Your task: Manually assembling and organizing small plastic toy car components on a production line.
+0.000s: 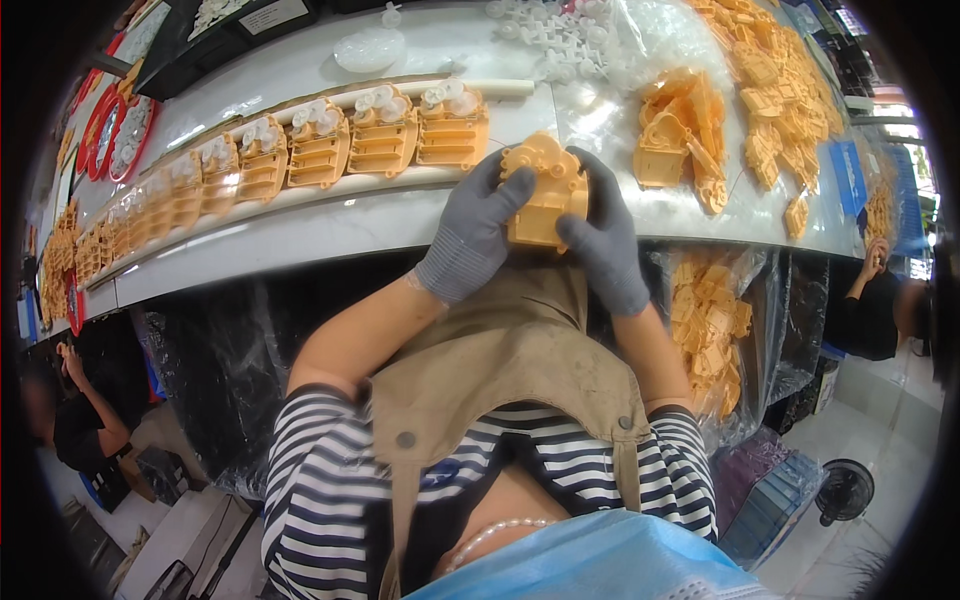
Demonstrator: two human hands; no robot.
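Note:
Between my two grey-gloved hands is an orange plastic housing (pixel 541 195), held up at the table's front edge. My left hand (pixel 474 228) grips its left side, thumb laid across the face. My right hand (pixel 603 225) holds the right side, with its thumb near the lower right corner. The fingers behind the part are hidden. To the left runs a curved row of similar orange housings (pixel 452 140), standing between pale rails, with white round pieces in their upper ends. Right of my hands lies a small group of loose orange housings (pixel 664 150).
A large heap of orange parts (pixel 785 90) covers the far right of the table. White plastic pieces (pixel 555 38) and a clear bag lie at the back. A black bin (pixel 215 45) stands back left, near red rings (pixel 100 135). Below hangs a bag of orange parts (pixel 705 325). Other people work at both sides.

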